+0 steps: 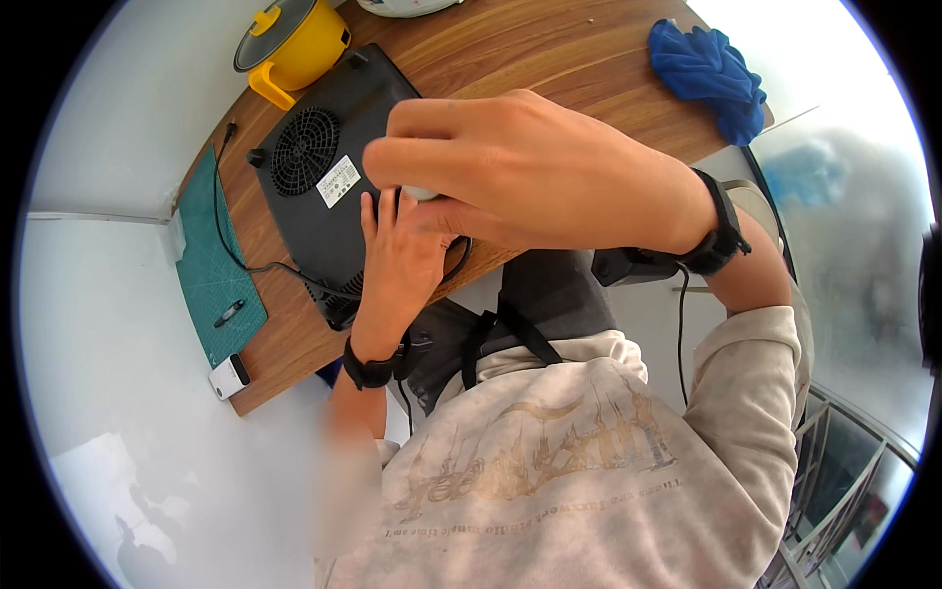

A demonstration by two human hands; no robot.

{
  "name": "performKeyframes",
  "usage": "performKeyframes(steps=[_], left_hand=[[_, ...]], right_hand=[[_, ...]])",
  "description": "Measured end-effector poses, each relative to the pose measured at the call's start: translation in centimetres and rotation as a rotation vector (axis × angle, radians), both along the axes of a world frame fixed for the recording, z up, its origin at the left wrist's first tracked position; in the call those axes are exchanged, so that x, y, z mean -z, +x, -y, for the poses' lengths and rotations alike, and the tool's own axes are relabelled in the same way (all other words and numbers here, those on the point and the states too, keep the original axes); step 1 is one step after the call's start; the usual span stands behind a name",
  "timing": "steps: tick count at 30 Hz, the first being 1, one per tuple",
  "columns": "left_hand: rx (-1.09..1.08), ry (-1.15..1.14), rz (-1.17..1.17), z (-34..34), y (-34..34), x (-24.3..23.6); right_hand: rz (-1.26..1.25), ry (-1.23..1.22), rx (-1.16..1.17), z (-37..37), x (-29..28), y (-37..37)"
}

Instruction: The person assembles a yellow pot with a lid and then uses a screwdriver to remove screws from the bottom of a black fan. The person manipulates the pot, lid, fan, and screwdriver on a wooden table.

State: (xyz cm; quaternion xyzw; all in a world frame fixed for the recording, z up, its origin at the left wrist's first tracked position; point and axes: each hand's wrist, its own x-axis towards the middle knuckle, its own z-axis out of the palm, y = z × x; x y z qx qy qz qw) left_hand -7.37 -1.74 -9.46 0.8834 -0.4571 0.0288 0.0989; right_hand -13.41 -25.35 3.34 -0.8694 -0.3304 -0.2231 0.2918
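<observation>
A black induction cooker [294,216] lies upside down on the table, its round fan grille [306,150] and white label [340,183] facing up. My left hand [402,253] rests on the cooker's underside near its front edge, fingers stretched out. Just above it, my right hand [471,162] is closed, with a small pale rounded piece [420,193] showing below its curled fingers. The rest of that piece is hidden by the hand, so its kind does not show. A black cord [280,267] runs over the cooker's left side and loops near my left hand.
A yellow pot [299,49] with a glass lid stands at the far left, beside a white appliance [407,5] cut by the frame. Along the left edge lie a green cutting mat [206,265], a black pen [230,313] and a white box [229,377]. A blue cloth [708,79] lies far right.
</observation>
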Motion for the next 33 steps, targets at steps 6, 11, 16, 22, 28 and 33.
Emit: performKeyframes(steps=[6,11,16,22,28,33], left_hand=[[0.018,-0.237,-0.224,0.6,-0.5,-1.4],[0.03,-0.166,0.02,0.1,-0.3,-0.1],[0.029,-0.046,0.083,0.6,-0.4,-1.2],[-0.006,0.041,0.15,1.3,-0.8,-1.8],[-0.009,0.003,0.152,1.3,-0.8,-1.6],[-0.006,0.004,0.152,1.1,-0.9,-1.7]], right_hand=[[-0.068,0.091,-0.114,-0.2,-0.1,-0.3],[-0.04,-0.018,-0.1,-0.4,-0.3,1.0],[0.047,-0.131,0.016,-0.4,-0.7,2.9],[0.195,-0.067,0.125,0.2,-0.2,4.4],[0.054,-0.363,0.202,1.1,-3.2,4.2],[-0.177,-0.464,0.324,-0.4,-5.5,2.0]])
